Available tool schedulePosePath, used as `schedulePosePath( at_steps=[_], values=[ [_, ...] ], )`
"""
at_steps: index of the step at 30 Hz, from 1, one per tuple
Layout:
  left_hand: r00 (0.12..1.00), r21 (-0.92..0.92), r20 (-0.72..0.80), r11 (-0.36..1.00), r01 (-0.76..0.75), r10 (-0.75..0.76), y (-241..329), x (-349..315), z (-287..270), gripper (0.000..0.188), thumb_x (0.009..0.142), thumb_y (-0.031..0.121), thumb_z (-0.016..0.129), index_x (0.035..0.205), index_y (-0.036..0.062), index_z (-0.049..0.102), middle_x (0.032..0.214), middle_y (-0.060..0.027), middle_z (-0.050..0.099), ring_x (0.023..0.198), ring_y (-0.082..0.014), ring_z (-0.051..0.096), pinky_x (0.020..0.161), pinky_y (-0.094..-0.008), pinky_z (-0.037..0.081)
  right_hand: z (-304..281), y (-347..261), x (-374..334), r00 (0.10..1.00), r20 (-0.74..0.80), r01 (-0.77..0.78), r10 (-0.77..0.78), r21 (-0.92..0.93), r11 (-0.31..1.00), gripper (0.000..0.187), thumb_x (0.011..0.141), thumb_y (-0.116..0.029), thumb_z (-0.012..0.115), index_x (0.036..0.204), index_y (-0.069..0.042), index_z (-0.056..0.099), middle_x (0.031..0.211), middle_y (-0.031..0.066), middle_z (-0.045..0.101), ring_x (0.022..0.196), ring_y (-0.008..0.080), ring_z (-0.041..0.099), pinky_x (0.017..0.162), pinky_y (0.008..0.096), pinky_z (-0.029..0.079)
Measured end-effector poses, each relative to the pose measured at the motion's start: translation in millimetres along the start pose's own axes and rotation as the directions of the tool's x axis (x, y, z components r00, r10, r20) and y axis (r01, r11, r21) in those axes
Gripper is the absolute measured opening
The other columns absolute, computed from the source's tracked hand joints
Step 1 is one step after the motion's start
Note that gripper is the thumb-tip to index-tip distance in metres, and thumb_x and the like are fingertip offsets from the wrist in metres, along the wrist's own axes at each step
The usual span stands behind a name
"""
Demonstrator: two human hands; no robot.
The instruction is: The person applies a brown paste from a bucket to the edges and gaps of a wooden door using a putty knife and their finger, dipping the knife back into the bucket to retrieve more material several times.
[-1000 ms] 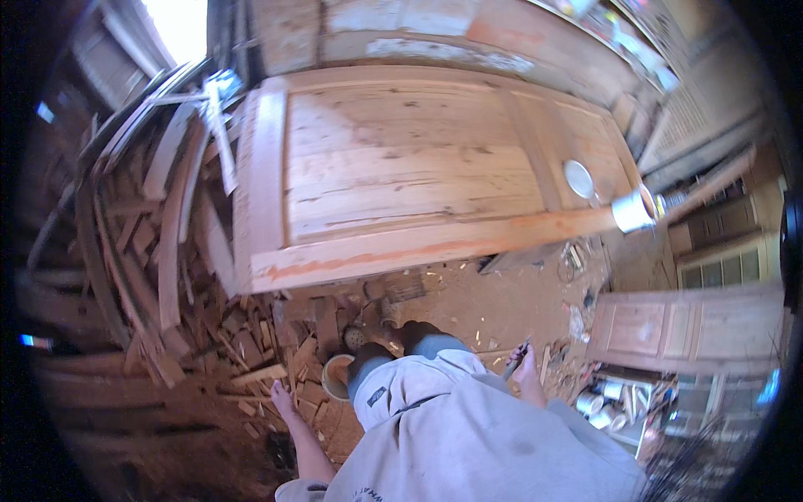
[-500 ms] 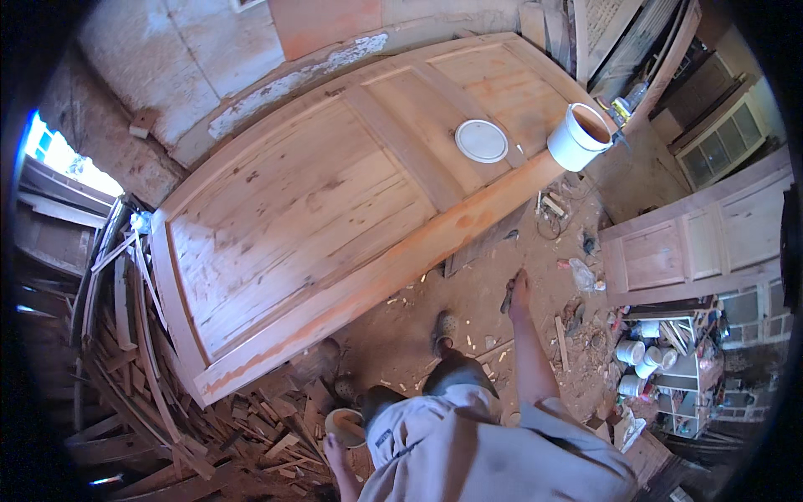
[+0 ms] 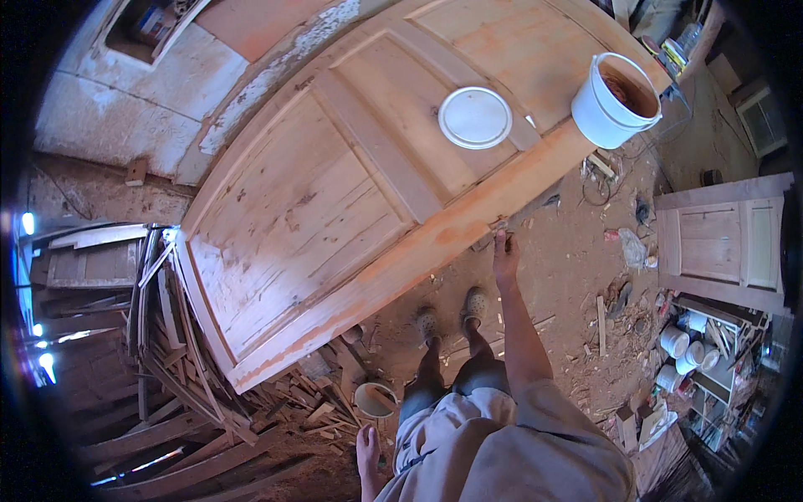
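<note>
A large panelled wooden door (image 3: 293,251) lies flat before me, with orange-brown smears along its near rail. My right hand (image 3: 505,258) is at the near edge of that rail, closed round a small scraper-like tool (image 3: 499,225). The tool's tip meets or nearly meets the wood; its exact shape is too small to make out. By my side hangs my left hand (image 3: 368,452), loosely open and holding nothing. A white bucket (image 3: 598,113) with reddish-brown contents stands on the door's right part, and a round white lid (image 3: 475,118) lies on the panels left of it.
Scrap wood (image 3: 309,402) is heaped at the lower left, beside a second bucket (image 3: 375,400) near my left leg. Shavings and offcuts litter the dirt floor (image 3: 569,293). To the right are another panelled door (image 3: 711,243) and shelving (image 3: 715,381) with white tubs.
My right hand has risen from over the floor to the door's near rail with the tool. My view has shifted nearer to the door, and my left hand still hangs low.
</note>
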State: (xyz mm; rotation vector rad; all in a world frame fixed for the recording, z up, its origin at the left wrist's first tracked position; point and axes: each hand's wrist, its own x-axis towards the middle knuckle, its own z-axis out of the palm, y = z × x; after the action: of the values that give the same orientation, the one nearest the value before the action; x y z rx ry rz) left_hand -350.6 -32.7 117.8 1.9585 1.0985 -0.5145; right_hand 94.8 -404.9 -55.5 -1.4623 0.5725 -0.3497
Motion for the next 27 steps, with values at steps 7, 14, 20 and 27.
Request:
schedulePosePath(
  at_steps=[7, 14, 20, 27],
  values=[
    [0.995, -0.003, 0.025, 0.996, -0.091, 0.092, 54.7, 34.2, 32.7, 0.042, 0.096, 0.031, 0.053, 0.125, 0.0015, 0.053, 0.116, -0.0167, 0.060, 0.110, -0.0240, 0.058, 0.092, -0.0337, 0.046, -82.4, 48.6, -45.8, 0.963, -0.008, -0.223, 0.268, -0.579, 0.784, 0.050, 0.088, -0.050, 0.061, 0.082, 0.000, 0.054, 0.071, 0.0174, 0.057, 0.062, 0.0290, 0.053, 0.060, 0.0432, 0.043],
    [0.977, -0.080, 0.084, 0.979, -0.188, 0.194, 98.9, 47.7, 67.4, 0.038, 0.096, 0.028, 0.053, 0.122, 0.0003, 0.055, 0.112, -0.0156, 0.062, 0.104, -0.0237, 0.061, 0.089, -0.0337, 0.048, -125.8, -25.8, -1.4, 0.949, 0.071, -0.274, 0.307, -0.290, 0.917, 0.033, 0.095, -0.035, 0.056, 0.107, -0.006, 0.048, 0.078, 0.0058, 0.053, 0.064, 0.0124, 0.053, 0.057, 0.0289, 0.045],
    [0.983, -0.097, 0.097, 0.984, -0.149, 0.158, 64.3, 95.4, 97.5, 0.038, 0.094, 0.031, 0.057, 0.113, -0.0028, 0.059, 0.103, -0.0141, 0.065, 0.095, -0.0196, 0.061, 0.086, -0.0323, 0.048, -105.7, -130.4, 114.4, 0.827, 0.546, 0.130, 0.134, -0.419, 0.899, 0.028, 0.098, -0.029, 0.049, 0.092, -0.002, 0.056, 0.070, 0.0083, 0.055, 0.063, 0.0134, 0.056, 0.055, 0.0314, 0.046],
    [0.992, -0.412, -0.061, 0.903, -0.124, 0.109, 94.3, 161.2, 113.5, 0.038, 0.096, 0.032, 0.053, 0.109, -0.0023, 0.060, 0.097, -0.0123, 0.066, 0.088, -0.0183, 0.061, 0.080, -0.0313, 0.048, -74.6, -152.3, 174.6, 0.626, 0.729, 0.650, 0.279, -0.684, 0.330, 0.040, 0.093, -0.042, 0.050, 0.102, -0.007, 0.067, 0.088, 0.0182, 0.068, 0.079, 0.0321, 0.066, 0.074, 0.0424, 0.051]
  ],
)
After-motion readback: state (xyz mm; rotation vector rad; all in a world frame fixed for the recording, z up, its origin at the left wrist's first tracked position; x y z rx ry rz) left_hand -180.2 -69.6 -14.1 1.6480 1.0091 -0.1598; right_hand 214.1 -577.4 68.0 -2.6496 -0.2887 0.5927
